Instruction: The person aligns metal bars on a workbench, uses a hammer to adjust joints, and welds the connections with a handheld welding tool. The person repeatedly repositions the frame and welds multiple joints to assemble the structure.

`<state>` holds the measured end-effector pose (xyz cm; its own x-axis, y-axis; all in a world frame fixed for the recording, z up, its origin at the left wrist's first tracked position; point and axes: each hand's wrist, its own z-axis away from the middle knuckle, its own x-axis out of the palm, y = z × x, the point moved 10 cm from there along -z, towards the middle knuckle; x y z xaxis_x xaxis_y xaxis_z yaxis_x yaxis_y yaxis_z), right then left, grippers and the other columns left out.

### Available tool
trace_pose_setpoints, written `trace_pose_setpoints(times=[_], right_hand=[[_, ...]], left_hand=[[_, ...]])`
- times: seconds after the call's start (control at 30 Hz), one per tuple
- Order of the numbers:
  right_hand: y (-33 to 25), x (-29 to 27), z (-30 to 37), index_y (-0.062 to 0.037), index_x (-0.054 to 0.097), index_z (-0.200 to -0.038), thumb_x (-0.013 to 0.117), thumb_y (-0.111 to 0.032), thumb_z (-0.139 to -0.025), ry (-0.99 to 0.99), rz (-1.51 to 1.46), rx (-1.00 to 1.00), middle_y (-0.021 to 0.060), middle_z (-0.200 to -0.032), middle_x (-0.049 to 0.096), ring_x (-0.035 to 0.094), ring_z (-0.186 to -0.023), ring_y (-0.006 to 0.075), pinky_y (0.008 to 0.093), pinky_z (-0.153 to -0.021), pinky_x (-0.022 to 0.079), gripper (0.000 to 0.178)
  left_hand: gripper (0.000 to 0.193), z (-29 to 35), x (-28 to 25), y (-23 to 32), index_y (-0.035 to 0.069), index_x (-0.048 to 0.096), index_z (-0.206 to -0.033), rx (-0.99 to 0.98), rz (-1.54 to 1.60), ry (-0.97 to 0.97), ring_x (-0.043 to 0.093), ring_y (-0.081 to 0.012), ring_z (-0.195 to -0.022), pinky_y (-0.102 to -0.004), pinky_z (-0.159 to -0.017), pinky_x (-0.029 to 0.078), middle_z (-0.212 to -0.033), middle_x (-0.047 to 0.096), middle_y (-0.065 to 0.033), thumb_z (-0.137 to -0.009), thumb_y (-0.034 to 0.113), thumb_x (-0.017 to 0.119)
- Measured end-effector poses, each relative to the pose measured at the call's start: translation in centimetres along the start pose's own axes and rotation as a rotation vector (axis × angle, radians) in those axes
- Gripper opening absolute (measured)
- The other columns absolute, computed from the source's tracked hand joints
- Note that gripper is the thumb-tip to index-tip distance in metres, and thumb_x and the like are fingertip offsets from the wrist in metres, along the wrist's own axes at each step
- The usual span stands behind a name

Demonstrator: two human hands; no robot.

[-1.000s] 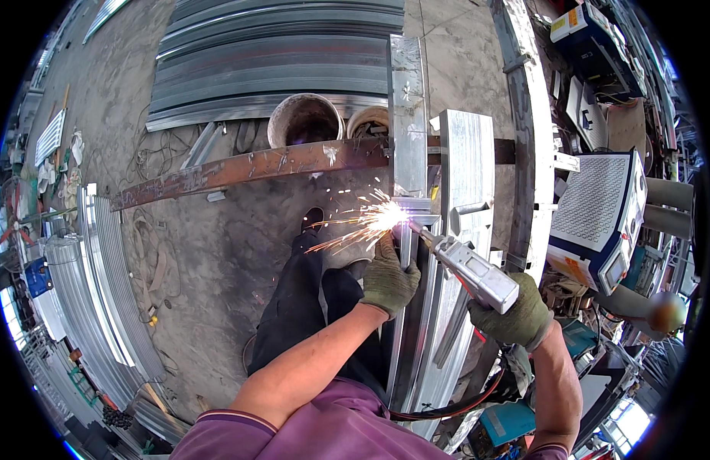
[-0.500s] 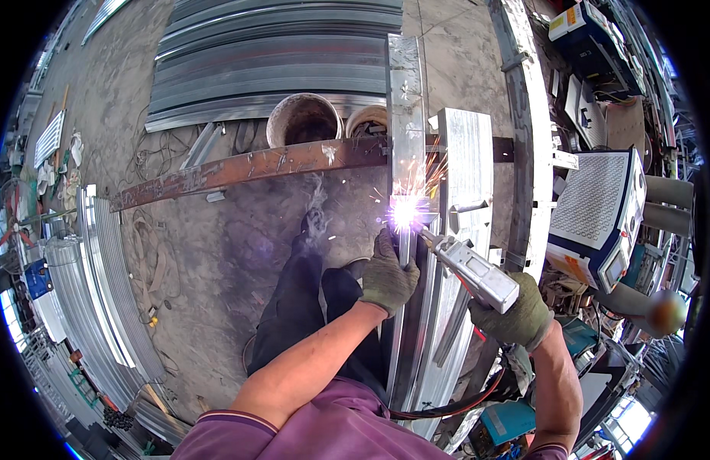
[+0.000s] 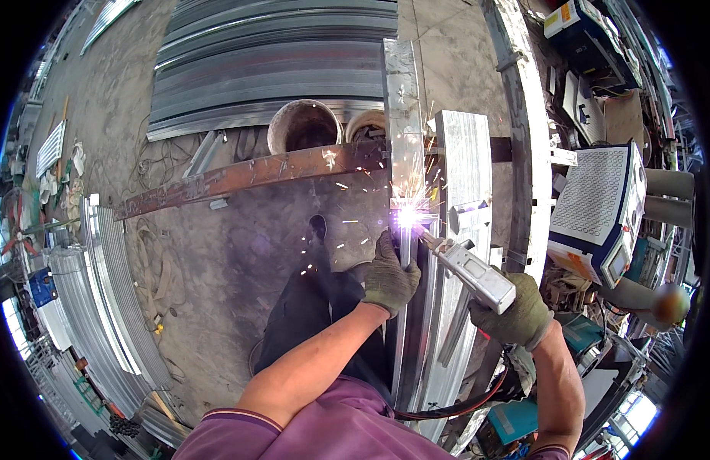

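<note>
My right hand, in a green work glove, is wrapped round the rear of a silver handheld welding torch. The torch points up and left, its tip at a bright white-violet glare with sparks on a long metal profile. My left hand, gloved alike, is closed on a narrow metal bar just below the glare. That glare hides the joint itself. Right of the profile lies a wider galvanized box tube, with a short metal piece on top.
A rusty steel beam crosses beneath the profiles. Behind it stand two buckets, the larger one at left, before stacked metal sheets. A white-and-blue machine stands at right. The torch cable runs low past my body.
Sparks now scatter farther left and down toward my legs, and the smoke plume has gone. Both hands keep nearly the same place; the whole view has shifted slightly.
</note>
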<state>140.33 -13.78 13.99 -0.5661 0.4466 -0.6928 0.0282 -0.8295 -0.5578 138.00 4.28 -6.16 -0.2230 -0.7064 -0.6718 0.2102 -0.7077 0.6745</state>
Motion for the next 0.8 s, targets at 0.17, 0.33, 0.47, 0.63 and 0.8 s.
trace_pose_setpoints(times=[0.17,0.33,0.47,0.63,0.8], right_hand=[[0.22,-0.01,0.35,-0.0075,0.069,-0.106,0.077,-0.025,-0.084,0.013,-0.034,0.009,0.0151,-0.079,0.071,0.073,-0.076,0.0396,0.0474,-0.069,0.060,0.030],[0.35,0.01,0.43,-0.0077,0.068,-0.107,0.077,-0.026,-0.084,0.001,-0.048,0.071,0.0153,-0.080,0.072,0.074,-0.076,0.0397,0.0465,-0.071,0.062,0.031],[0.49,0.12,0.54,-0.0079,0.068,-0.108,0.076,-0.028,-0.084,-0.019,-0.032,0.081,0.0160,-0.080,0.072,0.074,-0.077,0.0410,0.0479,-0.072,0.062,0.032],[0.29,0.06,0.49,-0.0079,0.068,-0.109,0.076,-0.029,-0.084,-0.037,-0.015,0.060,0.0170,-0.080,0.072,0.074,-0.078,0.0418,0.0492,-0.072,0.061,0.034],[0.46,0.04,0.76,-0.0073,0.068,-0.109,0.076,-0.028,-0.084,-0.037,-0.011,0.064,0.0166,-0.080,0.072,0.074,-0.078,0.0415,0.0490,-0.072,0.061,0.034]], left_hand=[[0.088,0.21,0.13,-0.01,-0.013,0.030,-0.160,0.002,0.018,0.019,0.075,-0.0457,-0.101,-0.0530,-0.089,0.062,-0.130,0.068,-0.0332,-0.093,0.028,0.071],[0.089,0.14,0.47,-0.53,-0.012,0.029,-0.161,-0.053,-0.010,-0.012,0.076,-0.0440,-0.098,-0.0531,-0.088,0.062,-0.126,0.070,-0.0307,-0.093,0.029,0.071],[0.092,0.01,0.24,-0.40,-0.012,0.028,-0.162,-0.053,0.081,-0.039,0.074,-0.0438,-0.106,-0.0516,-0.093,0.060,-0.133,0.065,-0.0317,-0.094,0.032,0.071],[0.088,0.02,0.03,-0.52,-0.013,0.030,-0.160,-0.037,0.025,0.074,0.076,-0.0442,-0.098,-0.0536,-0.087,0.062,-0.124,0.071,-0.0295,-0.094,0.029,0.071],[0.087,0.02,0.13,-0.18,-0.013,0.031,-0.159,-0.016,0.041,0.027,0.076,-0.0452,-0.100,-0.0536,-0.088,0.062,-0.127,0.071,-0.0309,-0.095,0.029,0.071]])
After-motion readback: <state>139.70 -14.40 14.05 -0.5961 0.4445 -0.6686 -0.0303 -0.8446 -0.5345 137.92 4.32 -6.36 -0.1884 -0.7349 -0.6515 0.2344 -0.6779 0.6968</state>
